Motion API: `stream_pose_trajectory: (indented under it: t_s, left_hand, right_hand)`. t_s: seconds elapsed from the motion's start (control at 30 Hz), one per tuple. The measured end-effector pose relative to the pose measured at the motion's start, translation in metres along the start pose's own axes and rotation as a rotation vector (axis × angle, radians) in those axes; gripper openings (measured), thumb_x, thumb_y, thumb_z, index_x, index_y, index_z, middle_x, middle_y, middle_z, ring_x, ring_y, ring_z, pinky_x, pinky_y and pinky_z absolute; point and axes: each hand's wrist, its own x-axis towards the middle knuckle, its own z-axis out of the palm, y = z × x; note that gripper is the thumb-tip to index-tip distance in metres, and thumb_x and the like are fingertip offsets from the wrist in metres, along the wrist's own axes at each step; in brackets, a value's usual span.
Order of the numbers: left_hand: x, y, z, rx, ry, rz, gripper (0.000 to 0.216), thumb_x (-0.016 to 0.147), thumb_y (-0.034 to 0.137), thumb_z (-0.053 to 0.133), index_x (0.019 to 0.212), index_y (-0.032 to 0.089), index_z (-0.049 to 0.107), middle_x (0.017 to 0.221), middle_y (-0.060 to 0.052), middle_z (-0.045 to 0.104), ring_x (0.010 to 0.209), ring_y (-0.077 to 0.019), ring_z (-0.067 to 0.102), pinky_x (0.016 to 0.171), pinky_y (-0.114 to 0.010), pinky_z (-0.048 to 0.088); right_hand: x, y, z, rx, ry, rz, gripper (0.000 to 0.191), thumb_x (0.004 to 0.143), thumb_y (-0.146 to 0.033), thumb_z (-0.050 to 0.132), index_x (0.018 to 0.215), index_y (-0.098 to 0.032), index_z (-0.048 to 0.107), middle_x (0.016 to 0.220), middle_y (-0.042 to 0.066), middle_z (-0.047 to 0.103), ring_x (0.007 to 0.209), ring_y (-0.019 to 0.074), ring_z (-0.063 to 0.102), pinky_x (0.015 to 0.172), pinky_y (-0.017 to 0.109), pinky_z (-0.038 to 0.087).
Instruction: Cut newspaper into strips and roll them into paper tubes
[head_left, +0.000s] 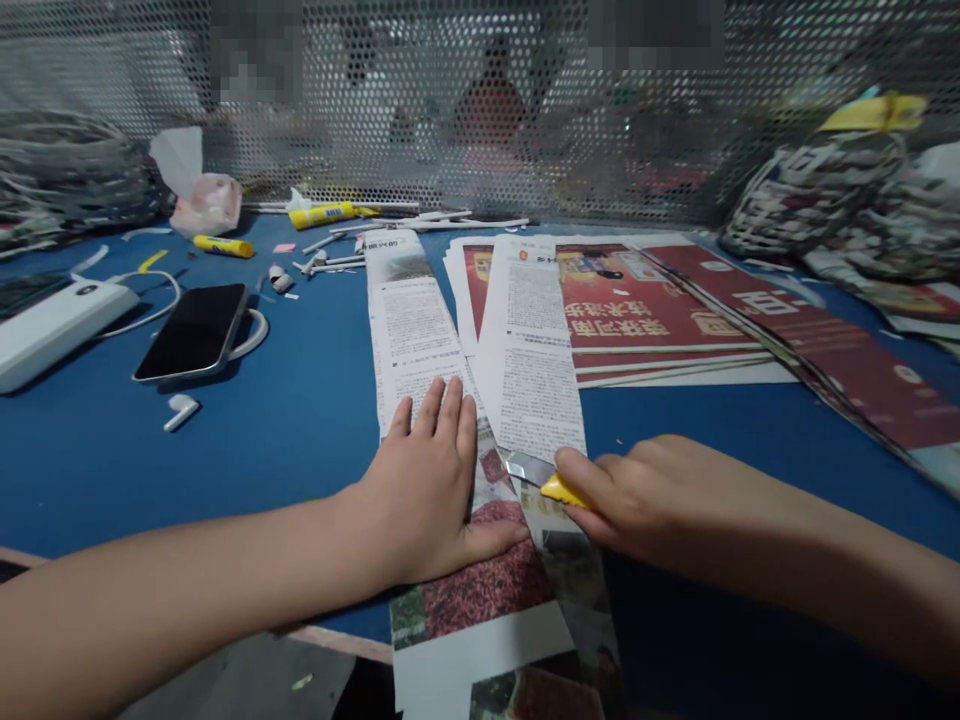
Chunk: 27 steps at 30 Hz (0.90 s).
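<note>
My left hand [431, 490] lies flat with fingers stretched over a long printed paper strip [416, 335], pressing it against the blue table. Wrapped round the yellow handle of a utility knife [564, 490], my right hand [630, 495] is closed. The knife's blade points left and touches the paper at the strip's right edge. A second printed strip [536, 350] lies beside the first, spreading from it toward the back. Both strips run over the table's front edge, and their lower parts overlap.
Red-printed papers [637, 310] lie stacked behind the strips. Left are a phone [195, 335], a white power bank [60, 330], an earbud [181, 410] and yellow glue sticks [322, 214]. Woven paper baskets [817, 185] stand right, before a perforated metal screen [420, 110]. The table [300, 440] is blue.
</note>
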Motion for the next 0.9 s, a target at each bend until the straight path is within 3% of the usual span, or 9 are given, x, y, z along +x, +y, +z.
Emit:
stream_pose_trajectory:
  t_s: [0.47,0.9]
  left_hand:
    - [0.001,-0.001,0.003,-0.001,0.038,0.002,0.1,0.073,0.073,0.026,0.138,-0.002,0.014,0.143,-0.023,0.005,0.131,-0.0383,0.001,0.103,-0.054,0.016]
    - [-0.001,-0.001,0.005,-0.013,0.065,0.005,0.1,0.074,0.073,0.025,0.138,-0.002,0.016,0.143,-0.023,0.007,0.131,-0.0385,0.003,0.104,-0.053,0.016]
  right_hand:
    - [0.007,0.01,-0.001,-0.034,-0.03,-0.024,0.012,0.085,-0.025,0.037,0.095,-0.019,0.041,0.048,-0.004,0.049,0.039,0.0154,0.041,0.046,0.029,0.009]
    - [0.011,0.012,-0.005,0.02,-0.124,0.002,0.011,0.084,-0.027,0.041,0.093,-0.02,0.043,0.049,-0.003,0.051,0.038,0.014,0.042,0.045,0.028,0.009]
